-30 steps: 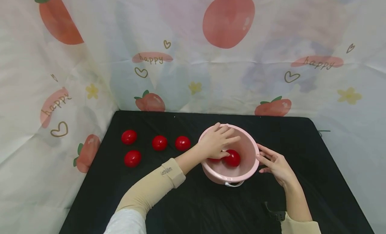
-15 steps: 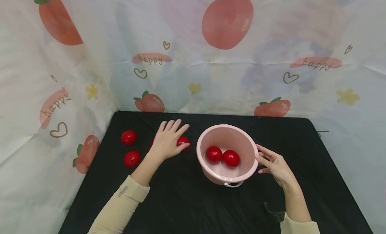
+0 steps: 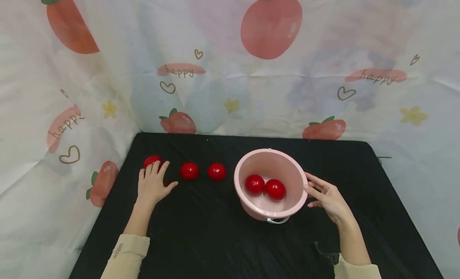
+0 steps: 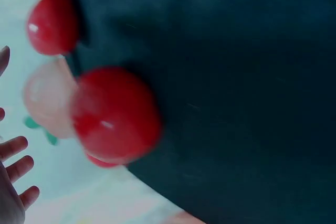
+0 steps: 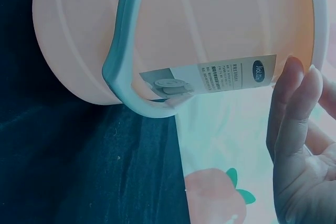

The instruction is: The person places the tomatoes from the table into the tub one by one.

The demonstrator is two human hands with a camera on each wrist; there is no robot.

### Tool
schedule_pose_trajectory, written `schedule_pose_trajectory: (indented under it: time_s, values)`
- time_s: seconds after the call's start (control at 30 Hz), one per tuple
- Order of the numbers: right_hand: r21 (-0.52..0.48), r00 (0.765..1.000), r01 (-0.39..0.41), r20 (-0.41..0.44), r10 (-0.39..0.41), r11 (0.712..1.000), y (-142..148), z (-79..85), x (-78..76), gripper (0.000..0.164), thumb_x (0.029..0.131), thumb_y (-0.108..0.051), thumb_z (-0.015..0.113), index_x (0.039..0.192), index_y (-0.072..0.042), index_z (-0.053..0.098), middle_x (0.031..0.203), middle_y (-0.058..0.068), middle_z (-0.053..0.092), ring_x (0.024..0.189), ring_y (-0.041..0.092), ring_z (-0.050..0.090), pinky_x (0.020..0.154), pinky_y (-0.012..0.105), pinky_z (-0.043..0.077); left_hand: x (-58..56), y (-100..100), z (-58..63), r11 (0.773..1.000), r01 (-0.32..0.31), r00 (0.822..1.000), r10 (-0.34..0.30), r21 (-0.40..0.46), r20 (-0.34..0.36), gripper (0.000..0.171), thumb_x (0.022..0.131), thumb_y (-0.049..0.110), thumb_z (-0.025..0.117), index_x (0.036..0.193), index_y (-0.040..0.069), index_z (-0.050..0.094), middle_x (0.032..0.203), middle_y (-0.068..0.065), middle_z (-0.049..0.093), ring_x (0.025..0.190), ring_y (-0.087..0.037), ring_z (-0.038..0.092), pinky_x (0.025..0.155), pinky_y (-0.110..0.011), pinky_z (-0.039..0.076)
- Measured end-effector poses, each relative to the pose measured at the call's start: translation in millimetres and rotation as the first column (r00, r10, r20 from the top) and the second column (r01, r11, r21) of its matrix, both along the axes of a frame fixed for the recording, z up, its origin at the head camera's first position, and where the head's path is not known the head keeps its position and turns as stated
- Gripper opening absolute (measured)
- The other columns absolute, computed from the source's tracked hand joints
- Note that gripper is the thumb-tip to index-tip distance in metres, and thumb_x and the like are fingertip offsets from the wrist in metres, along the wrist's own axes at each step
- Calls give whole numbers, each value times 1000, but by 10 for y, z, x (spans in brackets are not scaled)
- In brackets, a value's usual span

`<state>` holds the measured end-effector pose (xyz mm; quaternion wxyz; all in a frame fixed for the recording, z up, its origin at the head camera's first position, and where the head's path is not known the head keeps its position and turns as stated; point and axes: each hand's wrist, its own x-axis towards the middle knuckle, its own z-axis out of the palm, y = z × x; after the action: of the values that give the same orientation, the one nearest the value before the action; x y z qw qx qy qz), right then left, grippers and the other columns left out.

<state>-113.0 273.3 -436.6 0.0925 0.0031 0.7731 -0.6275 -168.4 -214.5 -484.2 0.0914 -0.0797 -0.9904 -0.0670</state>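
Left hand: fingers spread, empty, over glossy red balls. Right hand: half-bent fingers touching smooth, round pink bucket.

Beige sleeves are worn, one lettered, with a black strap.

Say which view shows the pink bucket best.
The head view: there the pink bucket shows nearly its whole rim and two red balls inside. The right wrist view has a cropped close-up of its outside, with label and handle; the left wrist view, none.
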Motion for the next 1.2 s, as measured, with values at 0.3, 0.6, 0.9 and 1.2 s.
schedule_pose_trajectory:
  time_s: [0.3,0.6,0.9,1.2]
  values:
    - [18,1000,1,1,-1,1000,-3,4,-10,60,89,-13,59,137,7,31,90,-6,60,71,7,61,55,26,53,121,-286,-308,996,-85,993,82,26,87,81,70,49,69,132,8,39,127,-22,40,111,-40,36,91,-57,27]
    - [27,1000,7,14,-8,1000,-2,4,-8,60,89,-14,60,138,6,31,91,-6,60,71,8,62,56,27,53,202,-426,-485,982,-175,975,162,76,155,82,68,48,72,129,5,40,120,-24,41,107,-42,36,90,-61,27]
    - [44,1000,13,11,-14,999,-1,7,11,60,89,-15,59,138,5,32,91,-5,58,73,8,61,56,27,53,235,-477,-565,969,-224,964,204,108,168,85,66,52,71,126,1,40,117,-26,41,105,-44,36,88,-62,27]
    - [24,1000,16,8,-16,1000,-1,7,13,60,89,-14,60,137,7,31,90,-5,59,73,8,62,56,27,53,261,-461,-617,961,-237,965,216,141,150,81,68,50,70,125,1,40,115,-26,43,103,-43,38,85,-60,30]
